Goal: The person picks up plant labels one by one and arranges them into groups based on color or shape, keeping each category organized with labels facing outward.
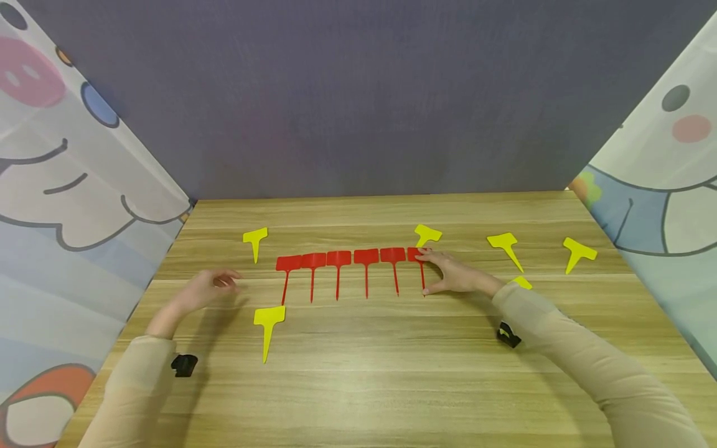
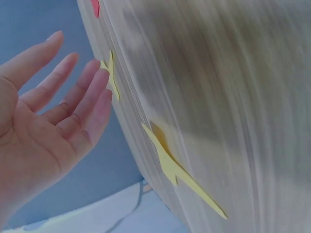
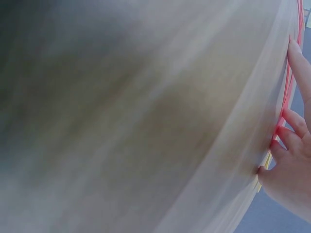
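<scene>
Several red T-shaped plant labels lie in a row on the wooden table, stems toward me. My right hand [image 1: 456, 274] rests over the rightmost red label [image 1: 413, 254], fingertips on its head and thumb beside the lower end of its stem. In the right wrist view the fingers [image 3: 290, 139] are spread along the table surface. My left hand [image 1: 204, 289] hovers left of the row, holding nothing, its fingers loosely bent. Nearest to it are a yellow plant label [image 1: 269, 316] in front of the row and another yellow label [image 1: 255, 236] farther back.
More yellow labels lie on the right: one [image 1: 428, 234] just behind the row, one [image 1: 505, 241] and another [image 1: 579, 249] farther right, and one [image 1: 522, 282] partly covered by my right sleeve. A grey panel [image 1: 370, 106] stands behind the table [image 1: 381, 386].
</scene>
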`<state>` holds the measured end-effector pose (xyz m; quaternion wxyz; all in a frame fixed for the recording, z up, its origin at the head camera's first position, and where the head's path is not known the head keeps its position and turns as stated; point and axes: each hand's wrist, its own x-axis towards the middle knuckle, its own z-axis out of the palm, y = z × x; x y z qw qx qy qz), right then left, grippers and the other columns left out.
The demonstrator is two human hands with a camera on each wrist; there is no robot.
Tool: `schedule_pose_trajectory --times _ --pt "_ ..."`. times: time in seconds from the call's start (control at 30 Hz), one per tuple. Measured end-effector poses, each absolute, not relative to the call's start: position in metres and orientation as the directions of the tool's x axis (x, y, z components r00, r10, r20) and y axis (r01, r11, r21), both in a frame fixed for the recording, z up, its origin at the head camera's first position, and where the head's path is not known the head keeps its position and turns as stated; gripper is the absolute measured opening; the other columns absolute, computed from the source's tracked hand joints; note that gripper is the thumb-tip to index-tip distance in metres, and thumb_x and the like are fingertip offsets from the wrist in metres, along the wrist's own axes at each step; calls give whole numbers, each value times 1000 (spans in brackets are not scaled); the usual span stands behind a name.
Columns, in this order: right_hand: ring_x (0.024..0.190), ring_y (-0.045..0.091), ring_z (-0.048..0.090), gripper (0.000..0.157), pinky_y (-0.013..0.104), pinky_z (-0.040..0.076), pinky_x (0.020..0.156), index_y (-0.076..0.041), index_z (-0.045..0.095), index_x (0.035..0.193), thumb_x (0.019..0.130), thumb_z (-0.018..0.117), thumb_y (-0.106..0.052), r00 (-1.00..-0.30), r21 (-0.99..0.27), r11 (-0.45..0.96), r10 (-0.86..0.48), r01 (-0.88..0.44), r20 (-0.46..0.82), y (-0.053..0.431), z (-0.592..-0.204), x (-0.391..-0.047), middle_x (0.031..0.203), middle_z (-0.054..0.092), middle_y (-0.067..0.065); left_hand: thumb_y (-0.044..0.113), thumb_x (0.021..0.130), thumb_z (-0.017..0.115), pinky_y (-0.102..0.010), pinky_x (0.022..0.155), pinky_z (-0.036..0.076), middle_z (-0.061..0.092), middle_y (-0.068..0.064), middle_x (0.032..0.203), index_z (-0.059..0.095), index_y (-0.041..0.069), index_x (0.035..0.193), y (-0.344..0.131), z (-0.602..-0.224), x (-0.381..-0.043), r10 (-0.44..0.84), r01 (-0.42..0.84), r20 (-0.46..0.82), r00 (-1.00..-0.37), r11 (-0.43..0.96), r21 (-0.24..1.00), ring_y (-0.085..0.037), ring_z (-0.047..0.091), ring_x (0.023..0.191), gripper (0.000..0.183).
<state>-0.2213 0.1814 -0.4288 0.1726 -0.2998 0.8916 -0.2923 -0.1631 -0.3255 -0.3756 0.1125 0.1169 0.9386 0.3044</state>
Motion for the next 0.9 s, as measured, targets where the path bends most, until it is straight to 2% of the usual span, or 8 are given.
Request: schedule_pose_trajectory --times 0.27,0.47,0.6,0.7,0.9 --pt "131 40 10 82 58 15 101 1 33 134 71 73 -33 -758 -630 642 -640 -437 -127 182 -431 -221 144 17 19 9 87 55 -46 74 48 52 -30 108 51 -12 113 -347 -377 -158 217 112 -105 -970 790 603 -40 51 95 33" --pt "131 39 10 82 58 15 101 1 33 134 71 73 -33 -759 -632 642 -639 -435 -127 181 -430 -221 144 18 18 19 89 54 -57 83 38 45 -33 119 48 -10 117 -359 -378 -156 148 56 -125 -981 833 551 -49 39 107 42" --pt "131 39 10 82 58 15 101 1 33 134 71 73 -32 -758 -630 641 -640 -439 -123 182 -431 -221 144 18 18 19 88 55 -63 86 30 41 -35 121 47 -11 117 -365 -379 -157 139 52 -124 -982 842 537 -53 31 111 43" --pt "131 40 10 82 58 15 101 1 33 134 71 73 -33 -758 -627 641 -641 -444 -119 182 -431 -222 144 18 18 16 87 57 -65 86 27 40 -36 121 46 -12 117 -369 -381 -157 149 68 -108 -983 839 540 -54 30 112 43" --pt "131 39 11 83 57 16 101 1 33 134 71 72 -34 -758 -620 644 -641 -448 -118 182 -432 -223 144 18 17 13 85 58 -65 86 29 36 -38 122 42 -16 119 -377 -385 -159 152 70 -109 -982 839 540 -56 30 109 46"
